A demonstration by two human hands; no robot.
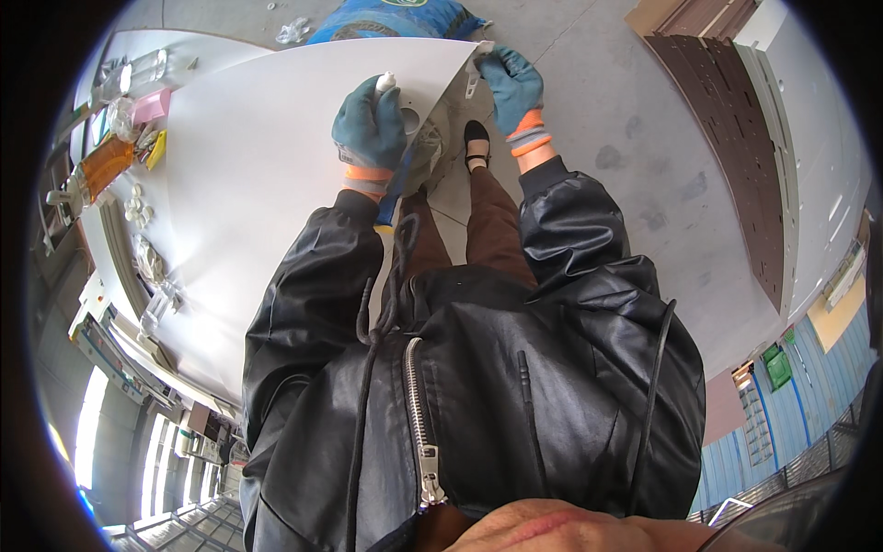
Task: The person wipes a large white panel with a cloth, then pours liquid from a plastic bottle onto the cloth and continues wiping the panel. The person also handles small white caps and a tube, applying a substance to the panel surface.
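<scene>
A large white board [248, 166] lies before me, its corner pointing away to the far right. Over its right part, my left hand [371, 129], in a blue-grey glove with an orange cuff, is closed around a small white object [385, 83] with a rounded tip; the rest of it is hidden in the palm. At the far right corner my gloved right hand [512, 87] has its fingers pinched together beside a small white piece [485, 47]. Whether the fingers grip that piece or the board's corner is unclear. Just below hangs a narrow white slotted strip [472, 85].
A blue sack [395, 20] lies past the board's far edge. Brown slotted panels [727, 138] are stacked at the right. Along the left edge sit a pink block [152, 106], an orange bag [106, 168], small white round pieces [138, 207] and plastic bags.
</scene>
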